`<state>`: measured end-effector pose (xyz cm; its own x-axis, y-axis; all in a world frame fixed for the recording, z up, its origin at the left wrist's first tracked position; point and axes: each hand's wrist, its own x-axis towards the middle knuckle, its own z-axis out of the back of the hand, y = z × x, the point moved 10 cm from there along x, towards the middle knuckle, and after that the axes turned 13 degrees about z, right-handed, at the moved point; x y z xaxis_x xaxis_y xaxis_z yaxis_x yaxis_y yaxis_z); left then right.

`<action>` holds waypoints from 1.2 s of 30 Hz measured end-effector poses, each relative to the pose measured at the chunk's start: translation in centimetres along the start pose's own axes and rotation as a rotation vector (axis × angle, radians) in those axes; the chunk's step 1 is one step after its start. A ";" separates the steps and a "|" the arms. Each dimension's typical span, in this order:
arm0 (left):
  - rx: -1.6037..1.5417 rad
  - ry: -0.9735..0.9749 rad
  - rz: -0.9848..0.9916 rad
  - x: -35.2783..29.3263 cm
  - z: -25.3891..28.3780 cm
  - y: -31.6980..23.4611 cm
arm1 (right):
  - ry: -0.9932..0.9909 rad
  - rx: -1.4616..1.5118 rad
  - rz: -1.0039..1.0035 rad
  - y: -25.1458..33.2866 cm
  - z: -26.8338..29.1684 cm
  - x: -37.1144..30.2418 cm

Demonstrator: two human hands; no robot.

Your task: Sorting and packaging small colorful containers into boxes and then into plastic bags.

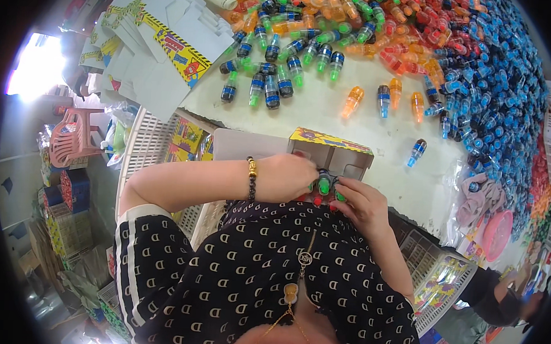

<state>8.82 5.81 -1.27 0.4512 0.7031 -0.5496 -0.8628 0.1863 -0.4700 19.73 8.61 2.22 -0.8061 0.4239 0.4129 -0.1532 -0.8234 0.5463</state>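
In front of my body stands an open cardboard display box [350, 147] with a yellow printed edge and inner dividers. Small clear plastic bottles with green caps [324, 186] sit at its near side, with red-tipped ones [318, 200] just below. My left hand [289, 177] reaches across from the left, its fingers curled down at a green-capped bottle; its fingertips are partly hidden. On the right side of the group, my right hand [366, 203] has thumb and fingers closed round another green-capped bottle.
Green, orange and red bottles [352, 101] lie across the white table, beside a large heap of blue ones [494, 101]. Flat cardboard sheets [152, 50] are stacked at the far left. White plastic baskets [142, 144] flank me. At right are a pink basket [498, 236] and another person's arm [497, 295].
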 end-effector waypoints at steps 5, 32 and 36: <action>0.083 -0.136 0.085 1.6 -1.0 0.6 | 0.031 0.010 -0.012 -0.1 -0.7 0.8; 0.568 -0.429 -0.019 12.6 11.2 2.8 | -0.211 -0.674 -0.405 -21.2 16.7 -4.8; 0.738 -0.450 -0.150 14.5 9.2 2.9 | -0.031 -0.791 -0.407 -25.8 15.5 -6.0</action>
<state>10.80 22.89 -4.26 0.5731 0.8107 -0.1200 -0.7991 0.5853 0.1373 37.39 33.17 -3.04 -0.5887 0.7413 0.3224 -0.7839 -0.6209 -0.0036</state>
